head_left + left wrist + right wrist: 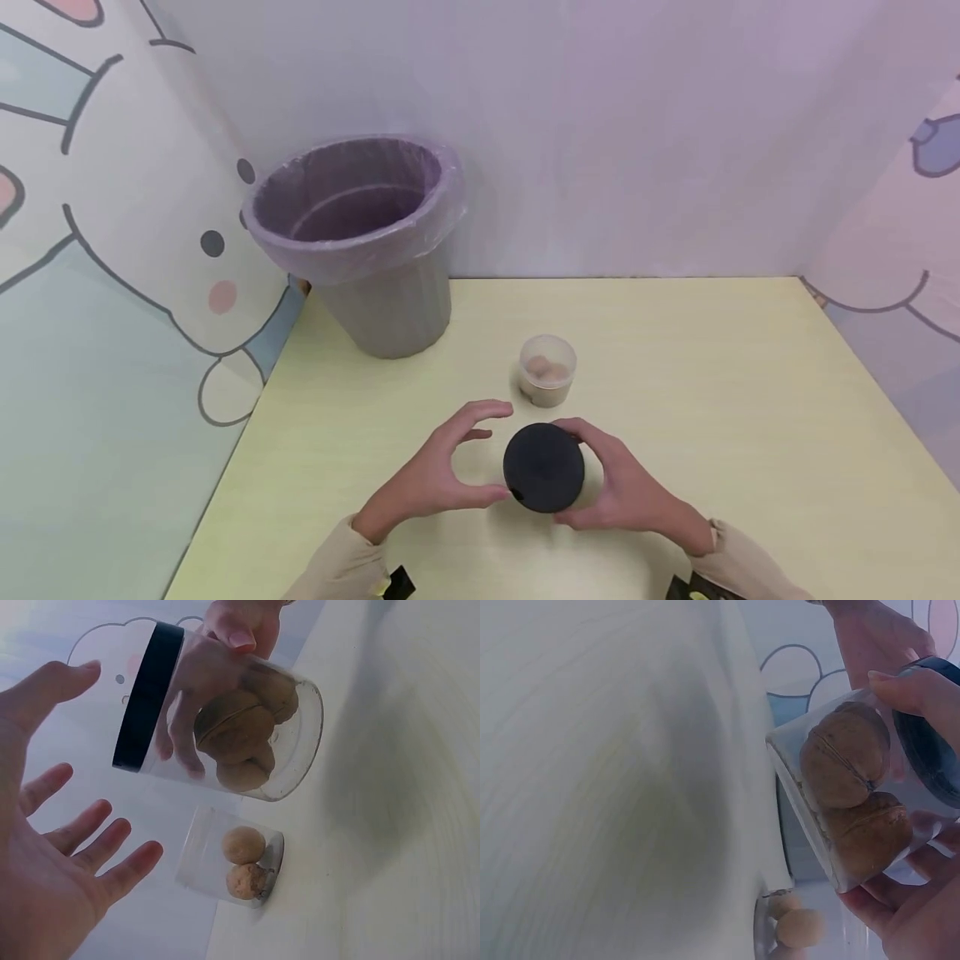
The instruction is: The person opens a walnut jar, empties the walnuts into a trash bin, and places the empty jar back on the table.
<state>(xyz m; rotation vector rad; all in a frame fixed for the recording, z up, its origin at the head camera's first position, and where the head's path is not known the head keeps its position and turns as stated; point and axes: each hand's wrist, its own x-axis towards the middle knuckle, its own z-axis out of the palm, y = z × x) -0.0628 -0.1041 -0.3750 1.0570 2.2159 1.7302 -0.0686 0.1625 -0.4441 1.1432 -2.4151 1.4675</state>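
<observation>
A clear jar point(201, 671) with a black lid point(543, 467) holds several walnuts point(845, 756). My right hand point(626, 492) grips the jar from the right, thumb on the near side and fingers round the far side. The jar is raised over the table, its shadow below it in the left wrist view. Left of the lid, my left hand point(438, 471) is spread in a wide C shape, its thumb tip close to the lid's edge and its palm holding nothing. Just beyond the jar stands a small clear cup point(548, 372) with round light-brown balls point(244, 845) in it.
A grey waste bin point(390, 312) lined with a plastic bag stands at the table's back left corner. The pale wooden table point(712, 375) meets a plain wall point(637, 142) behind. Side panels with cartoon drawings point(150, 208) flank it left and right.
</observation>
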